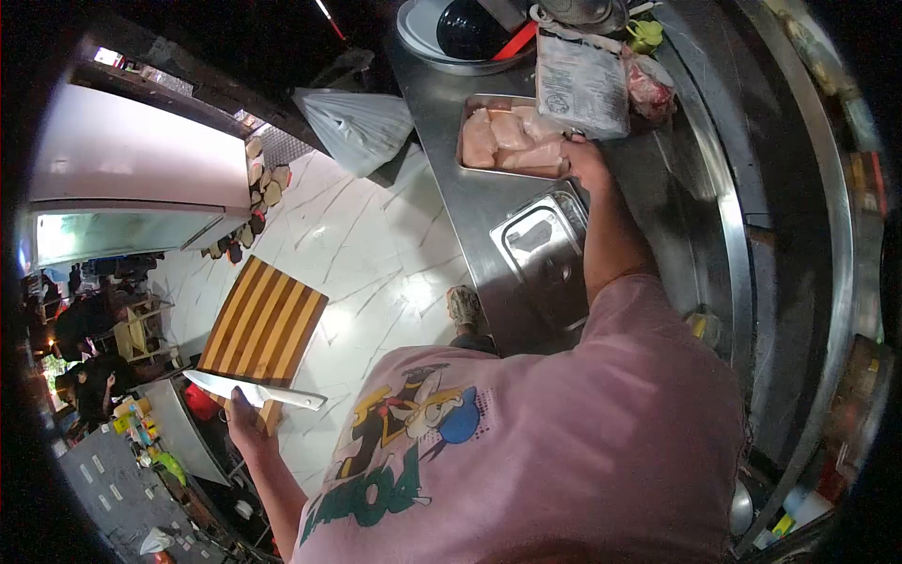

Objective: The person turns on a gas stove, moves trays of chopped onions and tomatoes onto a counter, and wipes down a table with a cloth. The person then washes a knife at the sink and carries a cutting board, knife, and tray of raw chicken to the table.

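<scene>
In the head view, my left hand [246, 423] is closed on the near edge of a striped wooden cutting board [265, 320], held out over the floor. A white-handled knife [299, 399] lies across that edge under my thumb, its blade pointing left. My right hand [586, 160] grips the near right corner of a metal tray [512, 172] on the steel counter. Several pale raw chicken breasts [510, 132] fill the tray. Beside the hand is a wrapped, printed plastic package [583, 85], partly over the tray's corner.
A shiny metal lid [545, 235] sits on the counter [442, 141] nearer to me. Farther back stand a wide basin [423, 42] with a red-handled utensil and a bag of meat [650, 89]. A white plastic bag [357, 127] hangs past the counter's left edge.
</scene>
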The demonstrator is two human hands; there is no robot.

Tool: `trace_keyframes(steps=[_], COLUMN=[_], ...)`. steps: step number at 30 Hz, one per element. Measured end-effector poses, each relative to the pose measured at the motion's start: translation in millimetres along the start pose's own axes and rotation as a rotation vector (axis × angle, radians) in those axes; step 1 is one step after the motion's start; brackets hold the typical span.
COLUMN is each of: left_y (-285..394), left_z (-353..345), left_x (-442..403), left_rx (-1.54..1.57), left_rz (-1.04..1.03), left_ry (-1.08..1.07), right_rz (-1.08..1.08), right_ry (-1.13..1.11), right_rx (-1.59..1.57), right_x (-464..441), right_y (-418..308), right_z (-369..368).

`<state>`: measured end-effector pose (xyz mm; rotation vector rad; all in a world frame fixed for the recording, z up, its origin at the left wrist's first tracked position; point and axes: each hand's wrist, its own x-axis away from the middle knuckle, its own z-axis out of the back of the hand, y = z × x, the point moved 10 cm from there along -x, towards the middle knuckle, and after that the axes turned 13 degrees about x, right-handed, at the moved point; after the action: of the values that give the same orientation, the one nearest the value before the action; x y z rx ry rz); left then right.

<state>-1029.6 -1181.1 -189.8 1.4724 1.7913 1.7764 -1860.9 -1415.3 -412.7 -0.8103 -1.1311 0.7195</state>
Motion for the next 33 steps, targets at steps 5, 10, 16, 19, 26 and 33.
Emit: trace_keyframes(steps=[5, 10, 16, 19, 26, 33], left_y=[-0.7, -0.1, -4.9, -6.8, -24.1, -45.1], left_z=[9.5, 7.1, 42.0, 52.1, 67.0, 20.8], left_x=[-6.1, -11.4, -34.0, -49.5, -102.4, -91.9], left_rx=[0.036, 0.050, 0.073, 0.042, -0.061, -0.166], left_rz=[-0.012, -0.042, -0.011, 0.010, 0.120, 0.314], left_ry=[0.029, -0.050, -0.103, -0.167, -0.354, -0.549], right_rz=[-0.012, 0.216, -0.076, 0.350, 0.290, -0.014], right_ry=[0.101, 0.176, 0.288, 0.228, 0.686, 0.840], right_rx=[-0.136, -0.075, -0.367, 0.087, 0.184, 1.199], right_x=[38.1, 23.0, 117.3, 173.6, 420.8, 620.2], right_y=[-11.1, 48.3, 103.2, 109.4, 144.9, 195.8], right_z=[-7.1, -0.7, -2.5, 4.2, 7.6, -31.8])
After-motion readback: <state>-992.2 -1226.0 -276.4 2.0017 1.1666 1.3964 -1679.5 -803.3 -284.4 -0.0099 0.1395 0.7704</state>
